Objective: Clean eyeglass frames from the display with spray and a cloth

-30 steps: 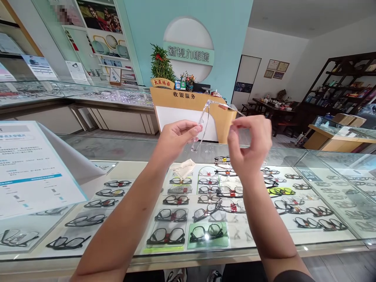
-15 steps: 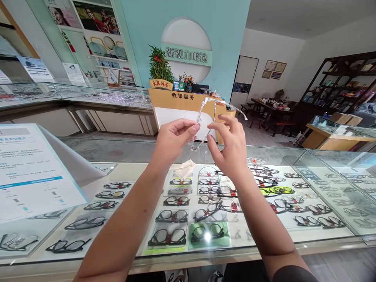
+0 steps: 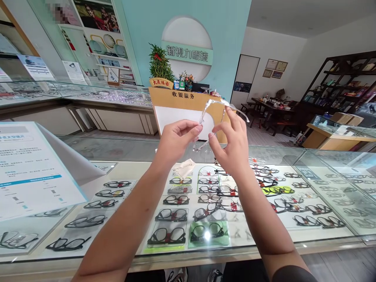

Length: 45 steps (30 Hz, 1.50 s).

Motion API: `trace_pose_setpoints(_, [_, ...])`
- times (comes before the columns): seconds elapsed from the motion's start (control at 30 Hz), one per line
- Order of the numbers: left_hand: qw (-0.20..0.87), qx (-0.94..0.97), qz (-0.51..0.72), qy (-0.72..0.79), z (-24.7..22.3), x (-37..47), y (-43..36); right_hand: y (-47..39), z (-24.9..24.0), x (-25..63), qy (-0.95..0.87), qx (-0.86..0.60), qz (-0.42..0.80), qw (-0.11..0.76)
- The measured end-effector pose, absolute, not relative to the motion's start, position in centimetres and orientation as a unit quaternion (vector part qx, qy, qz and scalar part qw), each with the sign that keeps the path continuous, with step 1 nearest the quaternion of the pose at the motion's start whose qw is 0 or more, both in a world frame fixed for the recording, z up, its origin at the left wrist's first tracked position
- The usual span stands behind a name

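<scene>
My left hand (image 3: 179, 139) pinches a pair of clear-framed eyeglasses (image 3: 202, 111) between thumb and fingers. The glasses are up in the air over the counter, one temple arm pointing out to the right. Beside them is my right hand (image 3: 232, 143), its thumb and fingers apart. One raised fingertip of it meets the upper right part of the frame; whether it presses there I cannot tell. Below the hands, a pale cleaning cloth (image 3: 184, 168) lies on the glass display counter (image 3: 141, 256).
Several rows of dark eyeglasses (image 3: 167, 236) show under the counter's glass. A printed sign (image 3: 32, 172) stands on the left of the counter. Farther off are a wooden cashier desk (image 3: 160, 96) with a leafy plant (image 3: 160, 64) and, at right, another showcase (image 3: 337, 135).
My right hand's fingers have risen, one fingertip now up at the top of the frame. The glasses have shifted slightly right, still in my left hand.
</scene>
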<state>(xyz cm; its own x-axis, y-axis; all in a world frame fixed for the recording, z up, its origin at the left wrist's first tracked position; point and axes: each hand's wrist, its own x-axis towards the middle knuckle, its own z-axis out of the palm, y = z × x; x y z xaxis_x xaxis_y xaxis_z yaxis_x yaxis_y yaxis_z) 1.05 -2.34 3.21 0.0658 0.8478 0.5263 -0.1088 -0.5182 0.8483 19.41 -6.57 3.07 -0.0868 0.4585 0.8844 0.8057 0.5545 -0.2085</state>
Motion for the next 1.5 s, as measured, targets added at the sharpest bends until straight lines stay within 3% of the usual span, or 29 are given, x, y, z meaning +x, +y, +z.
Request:
trace_pose_setpoints(0.43, [0.373,0.497,0.733,0.278,3.2,0.2,-1.0,-6.6,3.2,20.0,-0.681,-0.507,-0.144,0.508])
trace_pose_setpoints(1.07, [0.461,0.587,0.621,0.242,2.4,2.8,-2.6,-6.1,2.6,18.2,-0.777,-0.404,0.015,0.482])
trace_pose_setpoints(1.17, [0.401,0.625,0.609,0.28,2.7,1.9,-2.1,-6.0,2.6,18.3,-0.777,-0.405,0.023,0.482])
trace_pose_setpoints(1.3, [0.226,0.678,0.574,0.4,3.3,-1.5,-0.8,-6.0,2.5,18.6,-0.758,-0.399,0.031,0.516])
trace_pose_setpoints(1.5, [0.088,0.654,0.312,0.684,1.9,-8.0,4.1,-6.1,2.6,18.8,-0.745,-0.415,0.035,0.521])
